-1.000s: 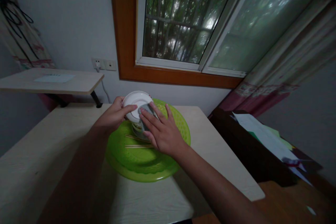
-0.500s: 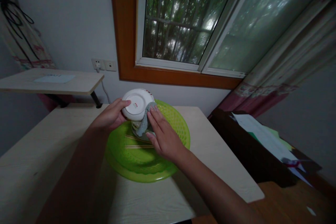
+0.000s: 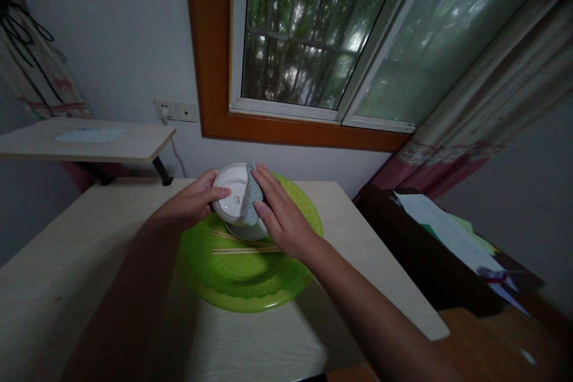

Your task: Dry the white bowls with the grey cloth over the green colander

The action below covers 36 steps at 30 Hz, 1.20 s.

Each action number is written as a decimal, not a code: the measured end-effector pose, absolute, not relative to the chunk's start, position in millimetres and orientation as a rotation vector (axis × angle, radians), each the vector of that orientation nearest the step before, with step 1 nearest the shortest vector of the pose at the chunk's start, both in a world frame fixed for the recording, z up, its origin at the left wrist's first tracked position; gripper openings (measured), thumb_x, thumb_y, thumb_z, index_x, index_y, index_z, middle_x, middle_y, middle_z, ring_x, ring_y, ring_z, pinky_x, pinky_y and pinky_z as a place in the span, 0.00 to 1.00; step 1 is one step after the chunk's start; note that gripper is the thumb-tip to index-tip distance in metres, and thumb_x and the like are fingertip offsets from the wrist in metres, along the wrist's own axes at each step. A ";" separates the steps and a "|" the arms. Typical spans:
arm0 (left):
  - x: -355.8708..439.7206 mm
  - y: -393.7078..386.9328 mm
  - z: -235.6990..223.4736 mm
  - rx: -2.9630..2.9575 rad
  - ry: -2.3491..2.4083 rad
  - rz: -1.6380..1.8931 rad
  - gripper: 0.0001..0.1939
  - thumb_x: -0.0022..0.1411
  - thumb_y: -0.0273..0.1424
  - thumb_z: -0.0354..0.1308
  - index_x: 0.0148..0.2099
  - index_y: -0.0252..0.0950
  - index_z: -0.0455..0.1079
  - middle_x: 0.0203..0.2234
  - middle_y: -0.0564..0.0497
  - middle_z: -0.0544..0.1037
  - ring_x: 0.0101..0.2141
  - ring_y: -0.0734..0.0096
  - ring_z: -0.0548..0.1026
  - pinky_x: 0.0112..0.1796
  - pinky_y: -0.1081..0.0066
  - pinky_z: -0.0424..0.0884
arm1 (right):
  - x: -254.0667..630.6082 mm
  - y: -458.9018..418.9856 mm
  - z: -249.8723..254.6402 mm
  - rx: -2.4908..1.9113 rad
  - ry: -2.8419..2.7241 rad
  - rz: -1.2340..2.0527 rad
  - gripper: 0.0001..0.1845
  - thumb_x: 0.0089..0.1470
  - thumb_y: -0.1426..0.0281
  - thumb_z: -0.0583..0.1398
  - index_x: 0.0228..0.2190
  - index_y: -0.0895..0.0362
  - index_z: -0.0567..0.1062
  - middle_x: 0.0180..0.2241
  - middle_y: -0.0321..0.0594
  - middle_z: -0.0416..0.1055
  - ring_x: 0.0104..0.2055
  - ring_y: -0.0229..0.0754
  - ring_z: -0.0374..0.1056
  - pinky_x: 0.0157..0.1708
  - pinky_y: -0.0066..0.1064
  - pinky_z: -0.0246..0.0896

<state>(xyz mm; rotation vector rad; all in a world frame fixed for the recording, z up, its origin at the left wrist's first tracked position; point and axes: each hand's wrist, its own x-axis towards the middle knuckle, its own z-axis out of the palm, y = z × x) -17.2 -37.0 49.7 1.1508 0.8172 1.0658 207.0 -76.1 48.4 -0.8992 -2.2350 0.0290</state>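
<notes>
My left hand [image 3: 197, 196] grips the left side of a white bowl [image 3: 231, 186], thumb across its underside, which faces me and bears a small red mark. Against the bowl's right side my right hand [image 3: 282, 210] presses a grey cloth [image 3: 252, 198], its fingers closed together over it. The bowl is held tilted above a green plastic tray [image 3: 250, 303]. Below it sits another pale bowl [image 3: 245, 231], mostly hidden by the held one. Thin chopsticks [image 3: 237, 251] lie on the tray in front of that lower bowl, their right ends near my right wrist.
The tray stands on a pale wooden table [image 3: 242, 346]. A raised shelf [image 3: 138, 146] with a paper on it is at the left. Wall sockets [image 3: 174, 111] hold a plugged cable. Papers [image 3: 447, 233] lie on a dark piece of furniture at the right, and a window is ahead.
My right hand has slid the cloth over the bowl's underside to its right edge. My left hand has turned the bowl, and its red mark has come into view and shifted.
</notes>
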 end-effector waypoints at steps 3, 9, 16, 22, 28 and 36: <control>-13.3 -33.9 47.6 1.093 0.796 1.109 0.21 0.48 0.32 0.70 0.46 0.34 0.71 0.39 0.47 0.79 0.38 0.63 0.77 0.39 0.68 0.73 | 206.1 -77.8 44.7 -0.919 -2.187 0.054 0.35 0.71 0.63 0.46 0.72 0.48 0.36 0.74 0.40 0.41 0.75 0.45 0.37 0.72 0.50 0.45; -11.7 -22.4 41.7 1.031 0.626 1.143 0.26 0.56 0.31 0.64 0.57 0.29 0.70 0.45 0.40 0.81 0.46 0.53 0.78 0.48 0.57 0.74 | 203.7 -91.2 34.2 -0.938 -2.209 0.056 0.38 0.71 0.61 0.47 0.72 0.51 0.33 0.74 0.41 0.31 0.76 0.48 0.31 0.72 0.51 0.41; -12.5 -22.5 50.5 1.009 0.528 1.087 0.31 0.61 0.35 0.58 0.65 0.31 0.66 0.49 0.38 0.80 0.51 0.48 0.76 0.53 0.52 0.73 | 204.3 -102.3 27.7 -0.930 -2.369 -0.046 0.40 0.69 0.63 0.50 0.72 0.54 0.33 0.74 0.43 0.30 0.76 0.50 0.28 0.72 0.51 0.43; -13.5 -24.5 52.0 1.006 0.510 1.088 0.31 0.62 0.35 0.56 0.66 0.30 0.64 0.52 0.38 0.78 0.53 0.48 0.75 0.54 0.52 0.73 | 204.7 -99.4 23.2 -0.928 -2.364 -0.062 0.40 0.69 0.64 0.50 0.72 0.55 0.33 0.74 0.42 0.30 0.76 0.49 0.29 0.73 0.49 0.42; -17.9 -23.7 46.0 1.044 0.558 1.117 0.32 0.60 0.30 0.61 0.65 0.28 0.64 0.53 0.37 0.77 0.52 0.50 0.75 0.54 0.52 0.71 | 207.4 -89.7 27.3 -0.898 -2.183 0.201 0.38 0.70 0.62 0.50 0.72 0.48 0.36 0.74 0.37 0.32 0.76 0.46 0.33 0.73 0.50 0.38; -16.0 -34.6 47.2 1.165 0.809 1.078 0.27 0.52 0.33 0.69 0.52 0.33 0.65 0.46 0.44 0.77 0.46 0.58 0.76 0.45 0.64 0.73 | 218.3 -67.2 26.6 -0.962 -1.699 0.618 0.26 0.66 0.59 0.55 0.64 0.48 0.67 0.68 0.37 0.60 0.70 0.44 0.54 0.72 0.45 0.44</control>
